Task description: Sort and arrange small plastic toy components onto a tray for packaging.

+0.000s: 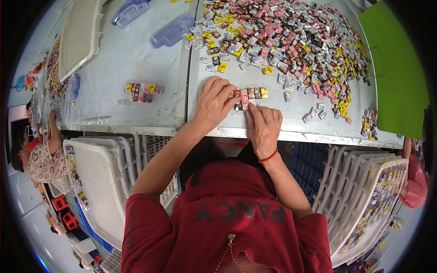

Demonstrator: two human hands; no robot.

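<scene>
Fingers of the left hand [213, 101] bend over the left end of a small block cluster [252, 93]; those of the right hand [265, 127] meet its near side, whether pinching I cannot tell. It lies by the front edge of the pale worktop [291, 125]. Probably light, stiff, liable to split: best held at both ends. Loose blocks [291, 45] spread toward the far right corner; stacked crates [98, 186] flank the person.

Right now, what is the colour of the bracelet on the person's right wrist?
The bracelet is red; it shows in the head view.
</scene>
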